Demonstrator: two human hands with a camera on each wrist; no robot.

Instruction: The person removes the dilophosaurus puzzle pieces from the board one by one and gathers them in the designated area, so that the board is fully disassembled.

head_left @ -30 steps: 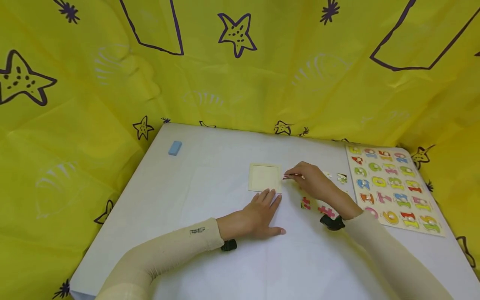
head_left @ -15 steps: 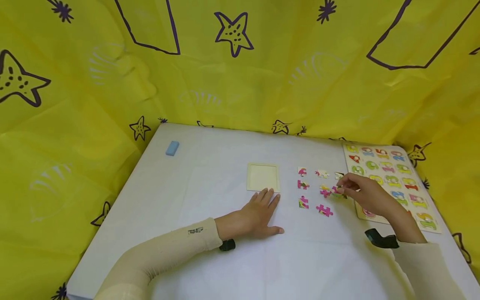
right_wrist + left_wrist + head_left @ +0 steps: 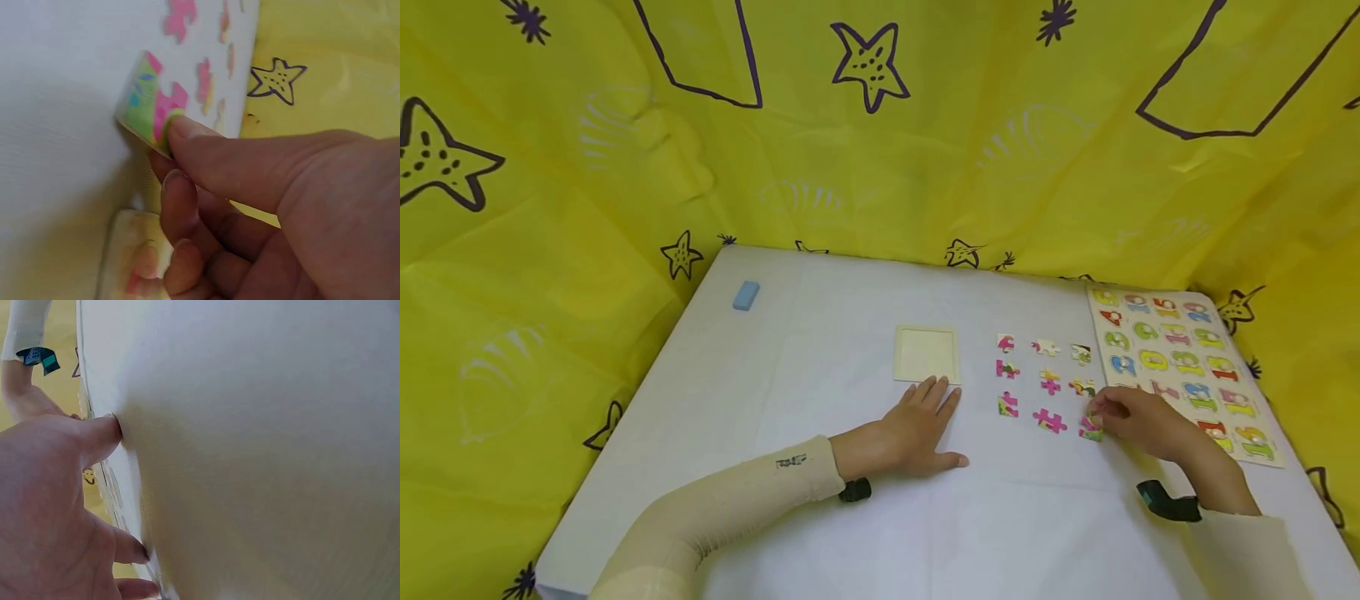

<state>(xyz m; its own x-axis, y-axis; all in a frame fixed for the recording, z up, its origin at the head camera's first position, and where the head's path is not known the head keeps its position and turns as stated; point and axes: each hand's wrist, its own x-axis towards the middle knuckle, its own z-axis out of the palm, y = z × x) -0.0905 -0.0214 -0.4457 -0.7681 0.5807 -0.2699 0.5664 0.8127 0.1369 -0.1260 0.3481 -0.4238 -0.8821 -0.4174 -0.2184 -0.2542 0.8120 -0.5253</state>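
Note:
Between thumb and fingers, my right hand point(image 3: 1138, 421) pinches a pink and green jigsaw piece point(image 3: 145, 103), its near edge tilted up in the right wrist view. In the head view this piece is at the lower right of the other jigsaw pieces point(image 3: 1049, 421), which lie apart in loose rows. My left hand point(image 3: 917, 429) lies flat with its fingers spread, the fingertips at the near edge of a square wooden puzzle frame point(image 3: 957, 354). Nothing lies within the frame. In the left wrist view, the left thumb and fingers touch the white tabletop.
A wooden number board point(image 3: 1180, 367) with coloured numerals lies on the right side of the white table point(image 3: 820, 358), partly behind my right hand. Toward the far left sits a small blue block point(image 3: 746, 295). A yellow patterned sheet point(image 3: 805, 150) hangs around the table's back and sides.
My right hand has moved from beside the frame to the right, then nearer me, and now holds a lower-right jigsaw piece. The pieces it covered now show. My left hand has stayed put.

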